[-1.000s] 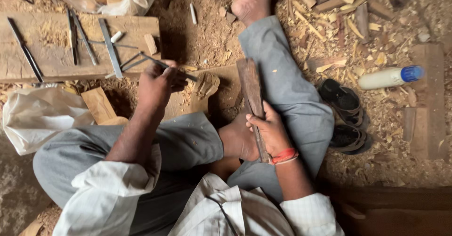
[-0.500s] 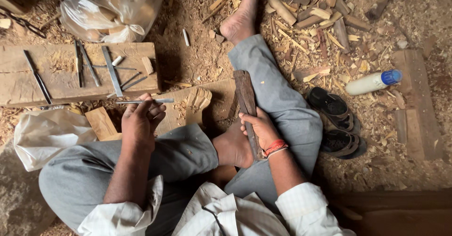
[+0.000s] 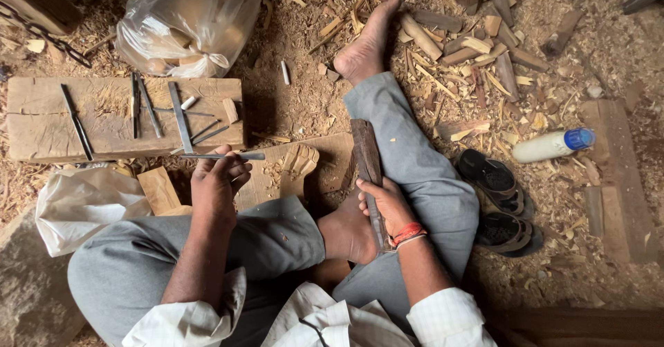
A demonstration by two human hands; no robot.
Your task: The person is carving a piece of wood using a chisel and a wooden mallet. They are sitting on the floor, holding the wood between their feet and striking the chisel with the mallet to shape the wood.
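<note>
The left hand pinches a thin steel chisel above the pale carved wood piece; the right hand grips a dark wooden mallet; a slipping blade could nick the bare foot nearby

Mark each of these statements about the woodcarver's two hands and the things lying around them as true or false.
1. The left hand holds a thin metal chisel. True.
2. The right hand is empty. False: it grips a dark wooden mallet.
3. The white plastic bottle with a blue cap stands upright. False: it lies on its side among wood chips.
4. More slim metal tools lie on the thick wooden block. True.
5. The black sandals are on the feet. False: both feet are bare.
</note>
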